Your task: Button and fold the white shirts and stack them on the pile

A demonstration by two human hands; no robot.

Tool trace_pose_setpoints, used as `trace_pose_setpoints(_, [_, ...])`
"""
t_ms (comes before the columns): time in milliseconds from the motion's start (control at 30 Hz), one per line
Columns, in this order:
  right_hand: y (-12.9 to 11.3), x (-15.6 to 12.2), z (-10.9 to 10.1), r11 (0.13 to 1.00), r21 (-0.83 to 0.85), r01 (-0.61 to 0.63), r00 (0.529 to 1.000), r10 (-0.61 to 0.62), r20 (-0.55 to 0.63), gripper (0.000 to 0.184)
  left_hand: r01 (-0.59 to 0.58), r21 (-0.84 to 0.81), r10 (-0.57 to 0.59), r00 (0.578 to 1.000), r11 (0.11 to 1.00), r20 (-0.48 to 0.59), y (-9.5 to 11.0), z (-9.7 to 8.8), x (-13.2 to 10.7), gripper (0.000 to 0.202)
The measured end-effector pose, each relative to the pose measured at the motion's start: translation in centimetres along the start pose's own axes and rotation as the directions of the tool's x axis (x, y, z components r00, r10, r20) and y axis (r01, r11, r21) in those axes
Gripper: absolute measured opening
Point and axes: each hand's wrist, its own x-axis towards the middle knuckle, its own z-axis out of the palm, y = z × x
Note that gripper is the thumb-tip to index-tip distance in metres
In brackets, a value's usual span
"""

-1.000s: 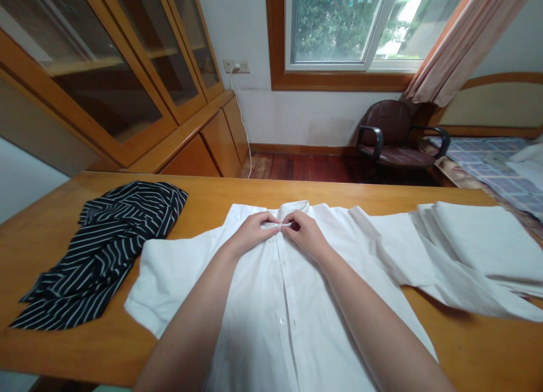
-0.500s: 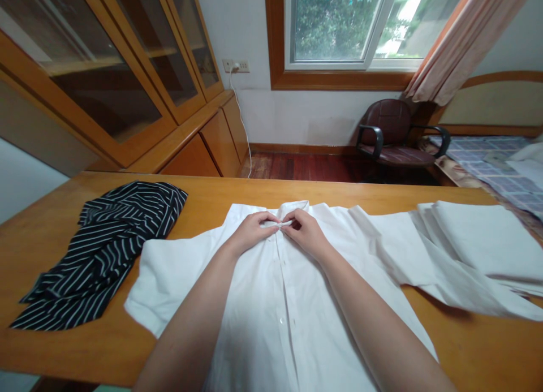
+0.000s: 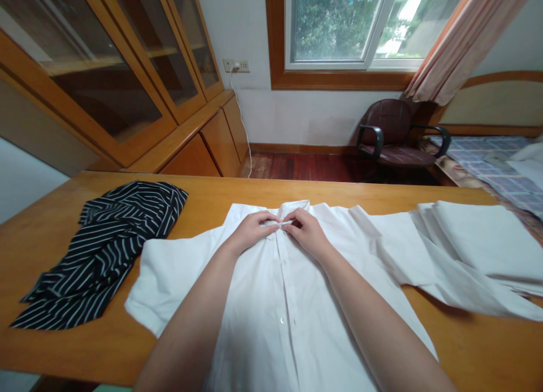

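Observation:
A white button-up shirt lies spread face up on the wooden table, its collar at the far side. My left hand pinches the left half of the collar just above the front placket. Close against it, my right hand pinches the right half of the collar, and the fingertips of both hands meet at the neck. Whatever small part sits between the fingertips, such as a button, is hidden. Below the hands the placket lies partly parted, with small buttons showing along it.
To the left, a crumpled black-and-white striped garment lies on the table. Folded white cloth rests at the right beside the shirt's sleeve. Beyond the table stand a glass-door cabinet and a dark red armchair.
Both hands stay at the collar with almost the same pinch; the fingertips and placket have shifted only very slightly.

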Motion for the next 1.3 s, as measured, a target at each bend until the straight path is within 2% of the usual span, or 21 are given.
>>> trace_pose_setpoints(700, [-0.47, 0.04, -0.08, 1.000, 0.016, 0.013, 0.997, -0.012, -0.075, 0.005, -0.040, -0.013, 0.041, 0.999, 0.999, 0.015, 0.14, -0.12, 0.15, 0.020])
trace_pose_setpoints(1100, [-0.22, 0.12, 0.20, 0.999, 0.051, -0.005, 0.994, 0.010, -0.110, 0.005, 0.008, -0.077, -0.011, 0.999, 0.997, -0.034, -0.33, 0.09, -0.06, 0.028])
trace_pose_setpoints(1300, [-0.21, 0.07, 0.19, 0.999, 0.047, -0.004, 0.994, 0.009, -0.109, 0.006, 0.009, -0.016, -0.009, 1.000, 1.000, -0.001, -0.24, -0.05, -0.12, 0.019])
